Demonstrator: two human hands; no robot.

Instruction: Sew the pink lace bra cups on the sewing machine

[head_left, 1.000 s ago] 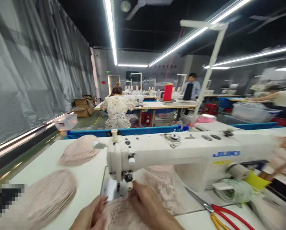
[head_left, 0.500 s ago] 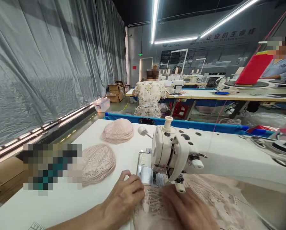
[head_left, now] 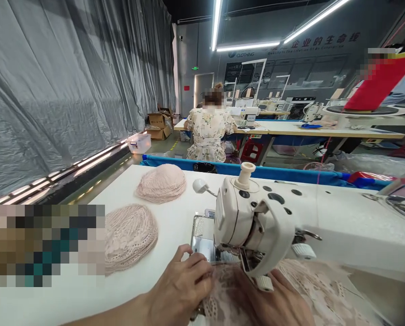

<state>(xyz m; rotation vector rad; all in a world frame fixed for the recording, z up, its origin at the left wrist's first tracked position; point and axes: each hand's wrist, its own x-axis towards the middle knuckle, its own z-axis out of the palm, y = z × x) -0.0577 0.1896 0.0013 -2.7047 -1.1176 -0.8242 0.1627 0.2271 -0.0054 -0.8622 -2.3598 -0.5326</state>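
Observation:
Pale pink lace fabric (head_left: 226,290) lies beneath the head of a white sewing machine (head_left: 236,217). My left hand (head_left: 185,280) is closed on the lace's left edge, its fingers curled beside the metal needle plate. On the other side, my right hand (head_left: 280,301) rests on the lace with fingers stretched out and apart. The machine's head hides some of its fingertips, and the needle area is mostly covered. More lace (head_left: 321,290) spreads to the right under the machine arm. Two stacks of pink lace pieces, a near one (head_left: 134,235) and a far one (head_left: 161,183), sit left of the machine.
The white table (head_left: 87,294) ends at a blue cloth trough (head_left: 273,170) along its far edge. Beyond it, a person in a floral top (head_left: 209,131) sits at another sewing table. A red thread cone (head_left: 379,86) stands at the right. A blurred patch covers the left side.
The view has shifted, so the machine head looks larger and nearer. The lace between my hands lies differently, bunched more. My right hand appears farther right, my left slightly changed, still on the lace edge.

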